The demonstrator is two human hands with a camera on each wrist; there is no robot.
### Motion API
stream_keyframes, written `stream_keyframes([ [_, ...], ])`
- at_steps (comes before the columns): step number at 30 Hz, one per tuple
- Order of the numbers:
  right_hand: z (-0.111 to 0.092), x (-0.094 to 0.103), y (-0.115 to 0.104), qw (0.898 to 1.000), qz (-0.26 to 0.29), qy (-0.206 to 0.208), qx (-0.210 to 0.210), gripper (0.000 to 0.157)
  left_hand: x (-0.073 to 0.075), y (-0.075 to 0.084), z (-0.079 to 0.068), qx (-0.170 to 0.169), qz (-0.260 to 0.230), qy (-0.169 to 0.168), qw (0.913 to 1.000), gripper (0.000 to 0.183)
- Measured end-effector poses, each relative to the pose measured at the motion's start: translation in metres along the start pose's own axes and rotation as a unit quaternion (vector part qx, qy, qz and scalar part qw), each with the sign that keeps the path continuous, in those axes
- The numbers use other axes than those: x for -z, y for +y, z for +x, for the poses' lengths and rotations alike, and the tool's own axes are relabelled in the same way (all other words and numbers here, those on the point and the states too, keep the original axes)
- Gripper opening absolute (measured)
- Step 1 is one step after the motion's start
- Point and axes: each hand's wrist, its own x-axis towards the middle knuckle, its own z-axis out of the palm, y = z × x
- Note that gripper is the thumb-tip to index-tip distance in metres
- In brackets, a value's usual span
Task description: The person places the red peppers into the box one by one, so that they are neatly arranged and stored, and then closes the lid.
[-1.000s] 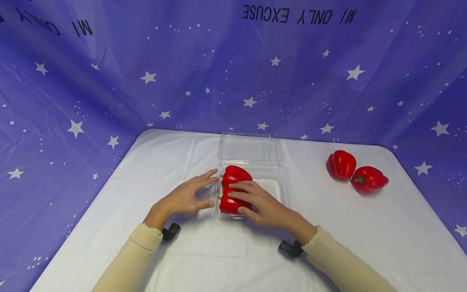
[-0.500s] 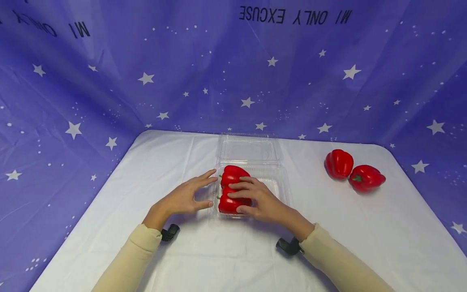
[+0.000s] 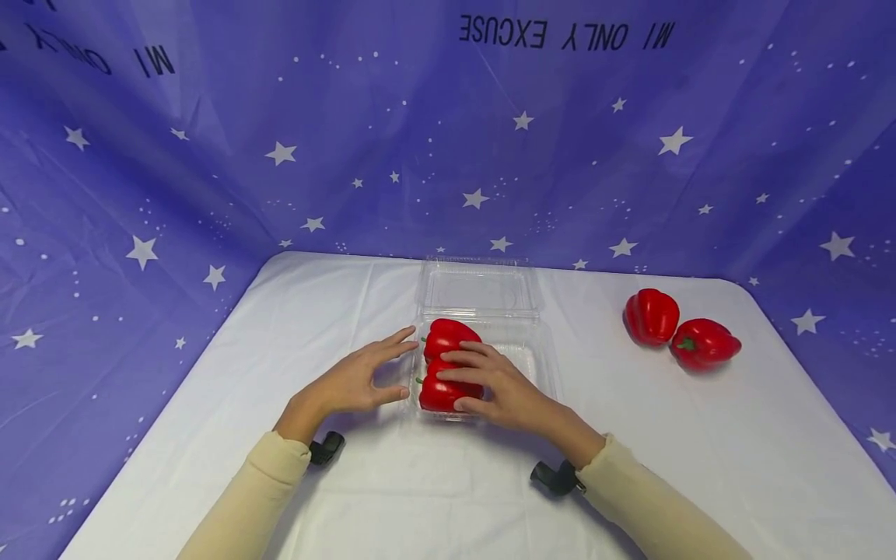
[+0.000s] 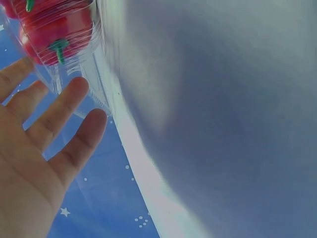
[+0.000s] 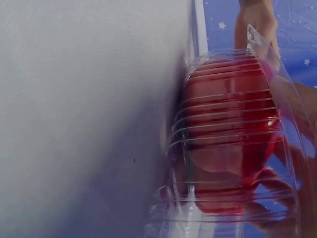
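A clear plastic clamshell container stands with its lid folded back. Two red bell peppers lie in its left half, the far one behind the near one, stems pointing left. My right hand holds the near bell pepper from the right, thumb at its front and fingers over its top. Through the ribbed wall in the right wrist view, that pepper shows red. My left hand, fingers spread, is beside the container's left wall; its palm holds nothing.
Two more red bell peppers, a left one and a right one, lie together on the white tablecloth at the right. A blue star-patterned curtain rises along the back and sides of the table.
The whole head view shifts slightly. Both hands and the bell peppers keep practically the same places.
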Motion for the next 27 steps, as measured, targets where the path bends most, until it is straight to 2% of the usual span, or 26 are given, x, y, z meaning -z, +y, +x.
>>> stream_keyframes([
  [7, -0.002, 0.003, -0.003, 1.0, -0.016, -0.012, -0.004, 0.051, -0.001, -0.001, -0.001, 0.0, 0.005, -0.004, 1.0, 0.071],
  [11, -0.008, 0.012, -0.005, 0.999, -0.027, -0.008, -0.016, 0.054, 0.0, 0.0, 0.001, 0.002, 0.008, -0.008, 0.9999, 0.072],
  [18, -0.028, 0.046, -0.007, 0.997, -0.064, 0.003, -0.036, 0.049, 0.001, 0.002, 0.0, 0.006, 0.011, -0.01, 0.9999, 0.071],
  [27, -0.068, 0.088, 0.011, 0.991, -0.113, 0.062, -0.039, 0.05, 0.001, 0.0, -0.002, 0.007, 0.006, -0.004, 0.9999, 0.072],
])
